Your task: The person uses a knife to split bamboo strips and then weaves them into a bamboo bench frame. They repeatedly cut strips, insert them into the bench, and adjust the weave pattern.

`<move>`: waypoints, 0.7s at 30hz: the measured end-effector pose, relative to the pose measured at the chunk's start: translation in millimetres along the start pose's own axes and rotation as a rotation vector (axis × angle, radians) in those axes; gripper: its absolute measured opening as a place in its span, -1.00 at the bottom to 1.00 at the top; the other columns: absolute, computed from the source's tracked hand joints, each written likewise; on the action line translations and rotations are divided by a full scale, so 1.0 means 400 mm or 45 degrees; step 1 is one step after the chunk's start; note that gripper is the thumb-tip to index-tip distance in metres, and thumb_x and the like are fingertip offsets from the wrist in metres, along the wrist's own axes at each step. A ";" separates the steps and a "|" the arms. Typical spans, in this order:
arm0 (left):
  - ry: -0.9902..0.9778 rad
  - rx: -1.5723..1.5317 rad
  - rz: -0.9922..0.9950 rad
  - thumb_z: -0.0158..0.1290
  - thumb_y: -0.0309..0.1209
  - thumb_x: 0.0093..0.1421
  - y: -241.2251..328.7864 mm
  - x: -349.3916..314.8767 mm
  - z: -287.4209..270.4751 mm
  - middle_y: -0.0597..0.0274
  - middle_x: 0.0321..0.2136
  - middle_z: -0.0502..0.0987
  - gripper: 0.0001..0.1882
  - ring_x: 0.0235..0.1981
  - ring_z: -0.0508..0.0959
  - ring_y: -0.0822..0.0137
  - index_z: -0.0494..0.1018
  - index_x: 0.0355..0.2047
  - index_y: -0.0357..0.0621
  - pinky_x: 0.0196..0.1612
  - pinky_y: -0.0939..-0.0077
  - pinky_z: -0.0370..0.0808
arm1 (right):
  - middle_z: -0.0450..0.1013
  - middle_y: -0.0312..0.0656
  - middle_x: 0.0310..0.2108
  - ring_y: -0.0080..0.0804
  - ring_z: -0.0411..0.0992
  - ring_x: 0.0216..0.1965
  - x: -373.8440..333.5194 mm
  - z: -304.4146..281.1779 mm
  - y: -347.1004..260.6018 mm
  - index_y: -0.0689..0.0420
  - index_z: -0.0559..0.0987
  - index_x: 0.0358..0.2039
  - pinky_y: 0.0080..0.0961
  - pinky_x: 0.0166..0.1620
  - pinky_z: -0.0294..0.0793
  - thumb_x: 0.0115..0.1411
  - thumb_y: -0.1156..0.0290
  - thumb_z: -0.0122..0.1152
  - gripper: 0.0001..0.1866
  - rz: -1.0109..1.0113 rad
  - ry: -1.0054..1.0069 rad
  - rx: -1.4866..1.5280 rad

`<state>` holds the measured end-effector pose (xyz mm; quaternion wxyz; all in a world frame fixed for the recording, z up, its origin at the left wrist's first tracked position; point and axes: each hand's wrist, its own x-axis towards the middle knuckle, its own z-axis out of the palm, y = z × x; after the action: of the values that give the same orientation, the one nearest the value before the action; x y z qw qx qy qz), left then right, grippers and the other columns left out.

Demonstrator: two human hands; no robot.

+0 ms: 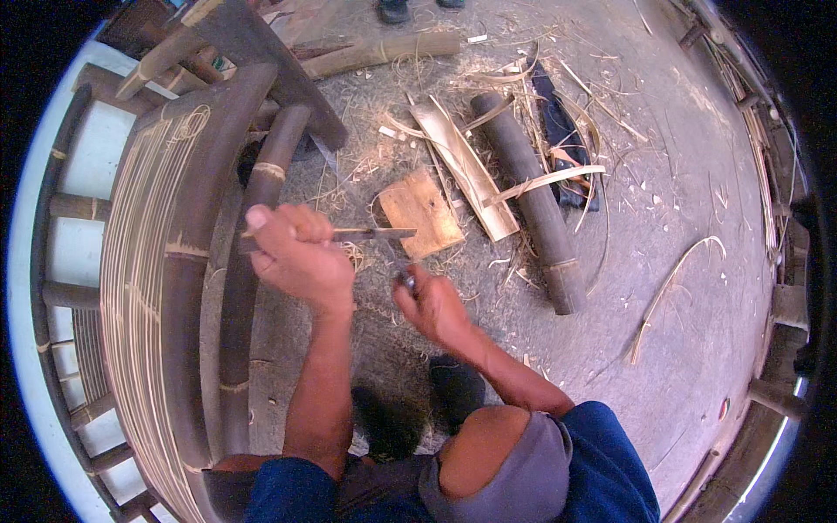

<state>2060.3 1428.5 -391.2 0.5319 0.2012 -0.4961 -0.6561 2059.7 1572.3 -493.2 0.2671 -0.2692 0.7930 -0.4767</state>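
Floor (680,218) was littered; centre-left, my left grip (301,261) clenched a strip (381,234), likely light, stiff, best end-held; right grip (433,307) clasped a dark object (406,280).

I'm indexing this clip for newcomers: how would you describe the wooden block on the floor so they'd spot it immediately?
On the grey floor, find the loose dark bamboo tube. Left of it, past the pale split piece, lies the wooden block: flat, squarish and orange-tan, where its neighbours are long and narrow.
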 end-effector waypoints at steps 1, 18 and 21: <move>0.040 -0.010 -0.021 -0.10 -0.08 0.45 0.006 0.012 -0.007 0.47 -0.79 0.02 -0.41 -0.74 0.02 0.56 0.00 -0.70 0.03 -0.64 0.50 -0.04 | 0.45 0.28 -0.58 0.24 0.53 -0.47 0.011 0.003 0.020 0.36 0.52 -0.22 -0.01 -0.37 0.47 0.26 0.25 0.17 -0.65 -0.007 0.082 -0.045; 0.000 -0.179 -0.078 -0.14 0.00 0.45 -0.008 0.047 -0.044 0.37 -0.67 0.18 -0.54 -0.66 0.15 0.50 0.21 -0.49 -0.05 -0.57 0.51 0.11 | 0.47 0.26 -0.54 0.25 0.54 -0.41 0.022 0.046 0.304 0.34 0.54 -0.34 0.03 -0.32 0.47 0.24 0.20 0.16 -0.63 0.237 0.168 -0.183; -0.049 -0.200 0.055 -0.15 0.03 0.46 -0.024 0.037 -0.035 0.33 -0.62 0.22 -0.55 -0.61 0.21 0.47 0.23 -0.38 -0.08 -0.53 0.47 0.24 | 0.47 0.23 -0.55 0.20 0.54 -0.45 0.021 0.025 0.249 0.33 0.54 -0.31 -0.01 -0.34 0.48 0.25 0.21 0.16 -0.65 0.181 0.094 -0.229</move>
<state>2061.3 1408.4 -401.6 0.5503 0.1355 -0.4576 -0.6851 2043.4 1600.4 -588.1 0.2455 -0.2175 0.8590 -0.3932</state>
